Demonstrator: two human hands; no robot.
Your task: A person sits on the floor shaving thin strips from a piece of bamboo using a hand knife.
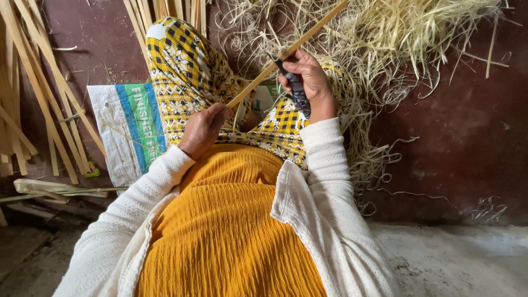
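Bamboo, in one long pale thin strip [286, 55], ran slantwise from the person's lap up toward the far right of the scene. The left hand [202, 129] was closed around its near end, just above the yellow-and-black patterned cloth [181, 77] that covered the knees. The right hand [308, 82] was clamped on the dark handle of a knife [294, 88], whose blade met the strip partway along; the edge itself was too small to make out. The two hands were apart, with a stretch of the strip bare between them.

Judged by its look, the strip would be light, stiff along its length yet springy, and liable to split or cut a finger at its edges; a hold near the lower end, close behind the blade, seemed the steadiest.

A heap of curled pale shavings [396, 33] lay on the far right of the dark red floor [473, 137]. More flat bamboo slats [38, 93] lay at the left, beside a woven white sack with blue and green stripes [124, 132].
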